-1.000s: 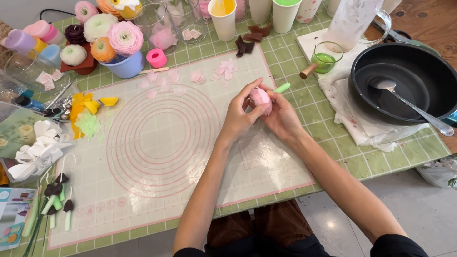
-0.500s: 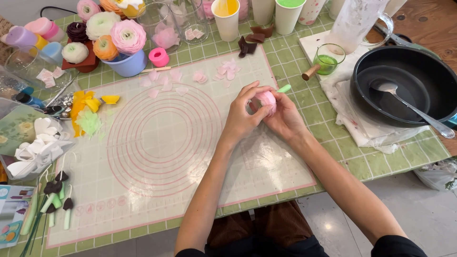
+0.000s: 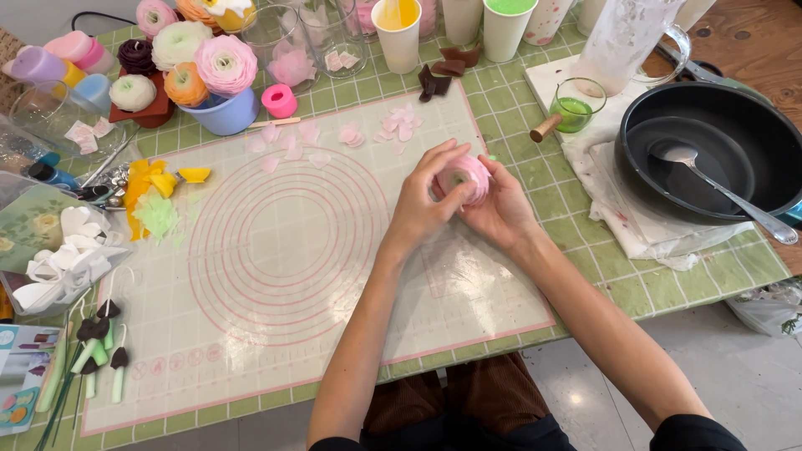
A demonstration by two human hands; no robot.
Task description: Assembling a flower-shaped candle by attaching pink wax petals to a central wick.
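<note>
A round pink layered flower point(image 3: 464, 177) is cupped between both my hands above the translucent work mat point(image 3: 284, 276) with pink concentric rings. My left hand point(image 3: 422, 200) wraps its fingers over the flower's left and top side. My right hand point(image 3: 501, 209) supports it from the right and below. Loose pale pink petals point(image 3: 399, 124) lie scattered on the mat's far edge, just beyond my hands.
A black pan point(image 3: 710, 154) with a spoon sits at right on white cloth, near a small glass of green liquid point(image 3: 572, 108). Finished flowers fill a blue bowl point(image 3: 219, 113) at far left. Cups point(image 3: 399, 29) line the back. Green stems point(image 3: 92, 359) lie near left.
Both hands stay on the flower, which has turned slightly in my fingers. The view has shifted a little.
</note>
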